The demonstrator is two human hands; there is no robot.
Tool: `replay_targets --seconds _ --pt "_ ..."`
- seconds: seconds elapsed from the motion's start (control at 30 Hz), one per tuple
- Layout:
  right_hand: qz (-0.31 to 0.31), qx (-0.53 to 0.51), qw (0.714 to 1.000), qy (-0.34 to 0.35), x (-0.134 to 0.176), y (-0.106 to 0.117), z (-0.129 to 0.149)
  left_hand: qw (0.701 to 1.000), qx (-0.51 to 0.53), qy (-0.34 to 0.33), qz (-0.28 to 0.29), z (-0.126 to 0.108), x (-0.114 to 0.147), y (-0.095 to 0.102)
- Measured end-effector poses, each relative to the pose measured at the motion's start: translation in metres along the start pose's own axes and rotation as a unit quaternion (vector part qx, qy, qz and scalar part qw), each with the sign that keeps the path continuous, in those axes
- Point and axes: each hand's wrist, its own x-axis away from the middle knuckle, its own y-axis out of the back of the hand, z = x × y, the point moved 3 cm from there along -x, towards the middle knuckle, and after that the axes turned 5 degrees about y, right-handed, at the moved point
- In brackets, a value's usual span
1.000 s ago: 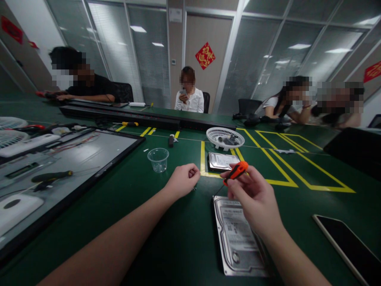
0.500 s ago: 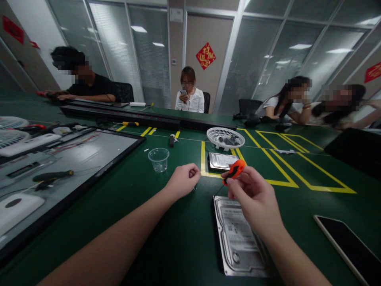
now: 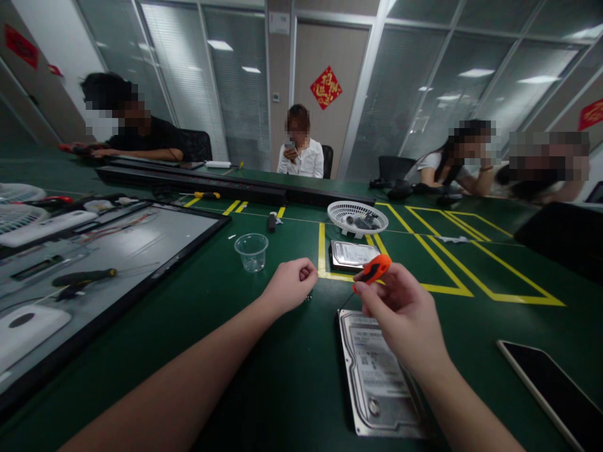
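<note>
By the right hand (image 3: 407, 301), an orange and black screwdriver (image 3: 377, 269) is pinched between the thumb and the fingertips. Its thin shaft is slanted down to the far left corner of the hard drive (image 3: 372, 370); whether the tip is seated in a screw there cannot be told. The left hand (image 3: 292, 285) is rested on the worktop (image 3: 282, 376) with its fingers curled inward; whether something is held inside them cannot be told. Just beside it, some small metal pieces (image 3: 308, 297), probably screws, are seen.

The hard drive is laid flat, label side up, partly covered by the right forearm. From these signs, the step in hand is judged to be the working of a corner screw. For the next move, an upright shaft and a firm downward push seem to be called for; the drive is not held by the left hand, so slipping of it could be possible.

Farther out, a clear plastic cup (image 3: 252, 254) is placed beyond the left hand, and a second hard drive (image 3: 354, 254) is laid before a white basket (image 3: 343, 221) with dark parts. A smartphone (image 3: 541, 376) is put at the right, and a display panel (image 3: 188, 232) at the left.
</note>
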Motion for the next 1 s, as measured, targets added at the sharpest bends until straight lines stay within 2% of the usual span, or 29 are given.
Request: replay_targets --seconds 0.23,0.57,0.8,1.0 --pt "0.007 -0.031 0.999 -0.001 -0.0003 -0.0015 0.0014 1.0 -0.002 0.002 0.002 -0.0005 0.0005 0.001" --pt "0.001 -0.022 1.0 -0.011 0.0002 0.0003 -0.0031 1.0 -0.001 0.002 0.003 -0.0012 0.0004 0.0014" --pt "0.017 -0.06 0.998 0.014 -0.0008 -0.0025 0.0015 1.0 -0.001 -0.001 -0.001 0.0016 -0.0015 -0.0008" --pt "0.01 -0.034 0.999 0.003 0.0008 0.0002 -0.0037 1.0 -0.002 -0.003 -0.002 0.0003 -0.0001 0.0001"
